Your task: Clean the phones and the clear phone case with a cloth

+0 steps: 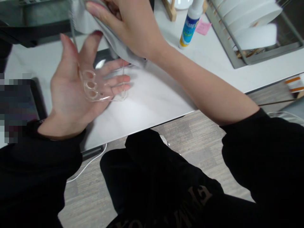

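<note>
A clear phone case (104,91) with three round camera holes lies tilted across the palm and fingers of my left hand (73,88). That palm faces up, its thumb along the case's left edge and the fingers showing through the plastic. My right hand (137,28) grips a grey cloth (116,47) at the case's upper end, thumb pressed on top. The cloth covers the upper part of the case. Where my right fingers wrap under the cloth, they are mostly hidden.
On the white marbled counter (152,98) stands a blue-and-white bottle (190,25) beside a pink note (203,27). A metal rack (237,60) with white dishes (256,19) is at the upper right. A dark device (39,98) lies at the left. The counter's front edge runs before my legs.
</note>
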`<state>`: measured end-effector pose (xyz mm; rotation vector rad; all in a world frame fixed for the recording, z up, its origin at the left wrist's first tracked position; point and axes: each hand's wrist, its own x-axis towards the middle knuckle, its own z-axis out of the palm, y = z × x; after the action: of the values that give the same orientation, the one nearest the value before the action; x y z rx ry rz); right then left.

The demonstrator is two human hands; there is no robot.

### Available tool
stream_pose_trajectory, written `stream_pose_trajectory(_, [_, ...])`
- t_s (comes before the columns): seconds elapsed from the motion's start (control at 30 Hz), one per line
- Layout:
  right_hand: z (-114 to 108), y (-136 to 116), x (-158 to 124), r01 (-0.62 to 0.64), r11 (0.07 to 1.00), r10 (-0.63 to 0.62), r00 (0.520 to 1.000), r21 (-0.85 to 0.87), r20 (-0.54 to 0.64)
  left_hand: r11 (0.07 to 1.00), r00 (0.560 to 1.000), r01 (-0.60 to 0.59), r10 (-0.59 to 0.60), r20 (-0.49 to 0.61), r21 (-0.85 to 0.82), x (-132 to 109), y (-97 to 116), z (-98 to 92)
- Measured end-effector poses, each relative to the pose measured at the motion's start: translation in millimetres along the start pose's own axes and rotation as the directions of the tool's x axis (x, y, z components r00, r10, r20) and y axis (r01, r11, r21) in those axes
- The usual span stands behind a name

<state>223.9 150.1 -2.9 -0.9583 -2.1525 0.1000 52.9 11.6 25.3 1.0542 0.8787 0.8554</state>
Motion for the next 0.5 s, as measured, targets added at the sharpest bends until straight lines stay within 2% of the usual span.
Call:
stream_pose_trajectory(0.07, [-3.0,-4.8,0.9,0.090,0.991,-0.094,0.995,0.094,0.038,0.999,0.998,-0.049,0.049,-0.026,-0.006,-0.8,1.7,-0.4])
stream_pose_trajectory(0.1, [-5.8,-7.8,1.4,0.070,0.992,-0.076,0.996,0.101,0.055,0.998,0.998,-0.057,0.057,-0.022,-0.009,-1.4,2.5,-0.8])
stream_pose_trajectory(0.23, [-24.5,-23.5,-0.4,-0.205,0.965,0.220,0.972,-0.163,0.077,1.000,0.999,0.012,-0.012,0.033,-0.016,-4.9,4.1,-2.0])
stream_pose_trajectory(0.3, [-31.6,-31.2,-3.5,-0.161,0.968,0.182,0.979,-0.195,0.093,0.999,0.999,0.030,-0.029,0.035,-0.026,-5.9,4.0,-2.0])
stream_pose_trajectory(0.4, [-30.9,-34.4,-6.4,0.010,0.999,-0.005,0.992,-0.037,0.126,0.998,0.998,0.051,-0.049,0.047,-0.046,-4.4,2.9,-2.1])
stream_pose_trajectory(0.43, [-27.9,-31.9,-6.2,0.018,1.000,-0.016,0.993,-0.015,0.114,0.997,0.997,0.060,-0.056,0.057,-0.058,-3.2,2.5,-2.1])
stream_pose_trajectory(0.5, [-20.2,-21.4,-4.1,-0.065,0.995,0.068,0.997,-0.072,0.037,0.995,0.996,0.066,-0.062,0.061,-0.079,-0.5,1.7,-1.9])
